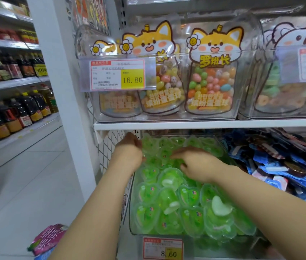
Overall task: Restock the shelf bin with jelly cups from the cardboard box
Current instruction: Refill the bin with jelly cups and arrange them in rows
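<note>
Far left of the left hand [129, 150]: shelves of dark bottles [17, 113], well apart; white upright post [67, 91] between them and the hand; pink packet [48, 239] low down, left of the left forearm.

Left hand: reaching into the back-left corner of the shelf bin [133, 218], just beside the wire mesh [109, 147] on its outer side; back of hand faces the camera, fingers curled under; cannot tell if it's holding a cup.

Jelly cups [169, 201]: green, heart-shaped, piled in the clear bin; they lie under and between both hands and fill the bin toward the person, heaped to the rim at the front; some lie lid up, some tipped over.

Price tag 8.60 [162, 248]: on the bin's front, below and between the forearms.

Right hand [198, 165]: palm down over the middle of the pile, fingers stretched left toward the left hand and only slightly bent, resting on the cups; not gripping anything.

Above both hands: shelf board [204, 124]; on it a clear bin of jelly-bean bags [210, 77] with fox artwork; price tag 16.80 [117, 75] above the left hand.

Right of the right hand: heap of blue packets [279, 166], just beside the bin.
</note>
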{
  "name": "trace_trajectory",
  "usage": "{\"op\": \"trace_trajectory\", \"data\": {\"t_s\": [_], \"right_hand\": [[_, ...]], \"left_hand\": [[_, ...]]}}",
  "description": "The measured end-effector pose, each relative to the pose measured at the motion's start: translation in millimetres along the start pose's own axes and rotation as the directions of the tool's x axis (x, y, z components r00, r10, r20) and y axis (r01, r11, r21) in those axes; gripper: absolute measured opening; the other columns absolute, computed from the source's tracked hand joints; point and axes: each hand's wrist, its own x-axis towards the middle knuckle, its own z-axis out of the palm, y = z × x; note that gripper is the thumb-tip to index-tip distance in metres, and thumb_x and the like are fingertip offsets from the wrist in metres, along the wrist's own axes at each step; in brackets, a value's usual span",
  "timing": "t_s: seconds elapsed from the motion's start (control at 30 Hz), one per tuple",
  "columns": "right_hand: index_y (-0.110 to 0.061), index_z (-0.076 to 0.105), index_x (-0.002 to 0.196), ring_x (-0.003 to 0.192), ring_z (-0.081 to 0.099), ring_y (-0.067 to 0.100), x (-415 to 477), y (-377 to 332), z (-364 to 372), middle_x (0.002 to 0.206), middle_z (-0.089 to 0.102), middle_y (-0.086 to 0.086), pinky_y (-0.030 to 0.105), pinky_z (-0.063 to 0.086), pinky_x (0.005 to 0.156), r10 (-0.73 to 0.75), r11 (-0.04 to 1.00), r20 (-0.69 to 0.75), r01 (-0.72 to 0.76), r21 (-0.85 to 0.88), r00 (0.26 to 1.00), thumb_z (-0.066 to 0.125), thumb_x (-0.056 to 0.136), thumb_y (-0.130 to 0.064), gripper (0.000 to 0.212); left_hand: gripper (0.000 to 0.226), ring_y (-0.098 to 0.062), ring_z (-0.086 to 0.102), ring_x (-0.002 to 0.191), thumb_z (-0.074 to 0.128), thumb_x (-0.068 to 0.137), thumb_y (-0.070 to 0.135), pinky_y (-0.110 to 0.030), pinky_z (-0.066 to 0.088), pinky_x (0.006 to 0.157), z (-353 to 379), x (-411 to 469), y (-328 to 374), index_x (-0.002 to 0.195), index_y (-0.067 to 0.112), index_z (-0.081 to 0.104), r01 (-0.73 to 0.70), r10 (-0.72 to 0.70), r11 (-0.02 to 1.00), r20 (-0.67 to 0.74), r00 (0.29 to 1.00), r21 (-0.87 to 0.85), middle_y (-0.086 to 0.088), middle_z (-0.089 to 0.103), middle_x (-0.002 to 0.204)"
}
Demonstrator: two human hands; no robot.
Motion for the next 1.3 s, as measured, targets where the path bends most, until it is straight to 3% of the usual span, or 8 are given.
{"op": "trace_trajectory", "data": {"t_s": [0.07,0.27,0.4,0.53,0.67,0.93,1.03,1.3], "right_hand": [[-0.031,0.045,0.138,0.130,0.043,0.021,1,-1,1,0.146,0.043,-0.002,0.032,0.037,0.107,-0.002,1.000,-0.001,0.002,0.003,1.000,0.044,0.091,-0.017,0.049],[-0.029,0.045,0.137,0.129,0.044,0.021,2,1,0,0.146,0.043,-0.002,0.033,0.037,0.107,-0.011,1.000,0.004,0.011,-0.006,1.000,0.044,0.091,-0.018,0.047],[-0.030,0.046,0.137,0.128,0.045,0.022,4,2,0,0.145,0.044,-0.001,0.033,0.038,0.107,-0.012,1.000,0.009,0.012,-0.008,1.000,0.045,0.091,-0.020,0.047],[-0.031,0.045,0.137,0.127,0.046,0.022,4,3,-1,0.145,0.044,-0.001,0.033,0.037,0.107,-0.014,1.000,0.007,0.014,-0.009,1.000,0.045,0.092,-0.020,0.046],[-0.030,0.045,0.137,0.129,0.044,0.021,6,2,0,0.145,0.043,-0.001,0.032,0.036,0.109,-0.030,0.999,0.005,0.030,-0.018,1.000,0.045,0.092,-0.020,0.046],[-0.028,0.045,0.138,0.131,0.040,0.022,8,2,2,0.146,0.041,0.000,0.031,0.033,0.110,-0.056,0.998,-0.012,0.056,-0.028,0.998,0.043,0.091,-0.016,0.049],[-0.028,0.045,0.138,0.131,0.041,0.022,9,3,2,0.145,0.043,0.001,0.032,0.034,0.109,-0.058,0.998,-0.010,0.058,-0.028,0.998,0.042,0.091,-0.014,0.049],[-0.027,0.045,0.138,0.129,0.042,0.023,10,6,3,0.144,0.043,0.002,0.033,0.035,0.108,-0.053,0.998,-0.011,0.052,-0.041,0.999,0.043,0.092,-0.015,0.048]], "left_hand": [[0.014,-0.027,0.067,0.073,0.039,0.100,0.019,-0.026,0.048,0.054,3,0,-8,0.094,0.008,0.045,-0.033,0.036,0.988,-0.016,0.999,0.150,-0.014,0.058,0.090],[0.017,-0.027,0.049,0.081,0.039,0.099,0.030,-0.032,0.039,0.069,11,15,-14,0.095,0.015,0.047,-0.050,0.051,0.908,0.010,0.999,0.415,-0.007,0.051,0.086],[0.013,-0.023,0.050,0.084,0.042,0.097,0.020,-0.027,0.037,0.072,14,28,-12,0.086,0.025,0.047,-0.045,0.017,0.872,0.063,0.998,0.487,-0.002,0.053,0.091],[0.018,-0.024,0.054,0.087,0.040,0.098,0.022,-0.028,0.038,0.069,22,40,-9,0.092,0.024,0.057,-0.010,-0.013,0.871,0.045,0.999,0.490,-0.007,0.060,0.105],[0.028,-0.034,0.058,0.103,0.042,0.099,0.025,-0.038,0.046,0.081,28,47,-10,0.109,0.010,0.062,-0.019,0.017,0.848,0.007,1.000,0.530,-0.011,0.056,0.114],[0.026,-0.032,0.059,0.099,0.042,0.099,0.025,-0.032,0.040,0.072,28,52,-14,0.092,0.007,0.060,-0.006,-0.007,0.873,0.025,1.000,0.488,-0.015,0.064,0.103],[0.036,-0.036,0.062,0.095,0.045,0.097,0.024,-0.033,0.039,0.068,26,55,-14,0.091,-0.009,0.057,0.000,-0.027,0.921,0.064,0.998,0.389,-0.026,0.064,0.101],[0.041,-0.039,0.060,0.103,0.043,0.100,0.024,-0.042,0.047,0.083,20,50,-12,0.102,-0.015,0.055,0.026,-0.050,0.953,0.071,0.996,0.301,-0.031,0.060,0.110]]}}
